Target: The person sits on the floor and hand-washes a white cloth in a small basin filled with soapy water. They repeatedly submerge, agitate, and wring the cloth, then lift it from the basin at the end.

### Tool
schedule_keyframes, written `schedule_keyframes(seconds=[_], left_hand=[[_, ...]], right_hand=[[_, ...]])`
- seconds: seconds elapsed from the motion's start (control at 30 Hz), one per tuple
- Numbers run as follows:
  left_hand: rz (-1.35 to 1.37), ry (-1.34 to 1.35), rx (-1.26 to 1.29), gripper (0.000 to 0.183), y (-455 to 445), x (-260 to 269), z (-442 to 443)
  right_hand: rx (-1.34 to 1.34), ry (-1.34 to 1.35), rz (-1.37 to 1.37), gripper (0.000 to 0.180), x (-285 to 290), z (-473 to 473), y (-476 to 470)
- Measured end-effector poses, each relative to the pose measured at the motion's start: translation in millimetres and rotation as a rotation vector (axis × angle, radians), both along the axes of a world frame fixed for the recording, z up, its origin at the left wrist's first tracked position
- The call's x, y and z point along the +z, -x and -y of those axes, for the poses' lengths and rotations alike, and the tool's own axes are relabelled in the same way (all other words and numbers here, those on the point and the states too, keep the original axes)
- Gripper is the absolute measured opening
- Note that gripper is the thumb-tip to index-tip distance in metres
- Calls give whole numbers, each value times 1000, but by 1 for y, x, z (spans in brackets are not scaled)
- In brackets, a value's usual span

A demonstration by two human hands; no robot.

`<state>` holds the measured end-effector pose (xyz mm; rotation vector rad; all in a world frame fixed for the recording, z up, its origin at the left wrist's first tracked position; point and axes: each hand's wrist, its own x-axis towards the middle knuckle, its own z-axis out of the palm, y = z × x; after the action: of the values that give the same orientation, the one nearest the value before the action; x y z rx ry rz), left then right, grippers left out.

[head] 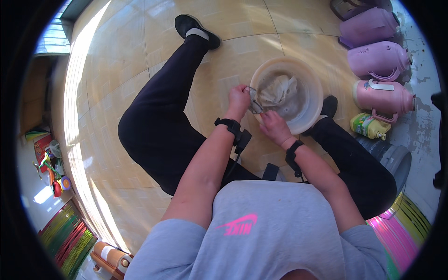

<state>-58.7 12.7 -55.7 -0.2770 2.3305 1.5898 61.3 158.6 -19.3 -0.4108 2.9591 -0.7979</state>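
Note:
A pale plastic basin stands on the floor between my legs. Cloudy water fills its lower part, and a wet whitish cloth lies bunched in it. At the basin's left rim, my left hand pinches the upper end of a small grey, dark-marked piece, perhaps fabric. My right hand closes on the lower end of this piece. A small orange spot shows at the right fingertips; what it belongs to is hidden.
Along the right wall lie or stand a pink thermos flask, a lilac one, a purple one and a yellow pump bottle. A grey bucket is beside my right knee. Tiled floor extends left.

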Motion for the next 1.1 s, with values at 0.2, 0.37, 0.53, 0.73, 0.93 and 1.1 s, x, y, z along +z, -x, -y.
schedule_keyframes(seconds=[0.2, 0.37, 0.53, 0.73, 0.93, 1.1], left_hand=[[198, -115, 151, 17, -37, -1, 0], [236, -85, 188, 18, -43, -21, 2], [76, -76, 64, 22, 2, -9, 2], [285, -167, 24, 20, 2, 26, 9], [354, -230, 152, 18, -44, 15, 7], [346, -228, 264, 19, -44, 11, 1]], right_hand=[[89, -12, 49, 30, 0, -10, -2], [117, -36, 33, 34, -3, -9, -3], [119, 9, 53, 41, -1, -10, -2], [100, 21, 90, 42, 4, -9, 1], [114, 7, 134, 30, 3, -13, 0], [154, 23, 98, 32, 0, -17, 1]])
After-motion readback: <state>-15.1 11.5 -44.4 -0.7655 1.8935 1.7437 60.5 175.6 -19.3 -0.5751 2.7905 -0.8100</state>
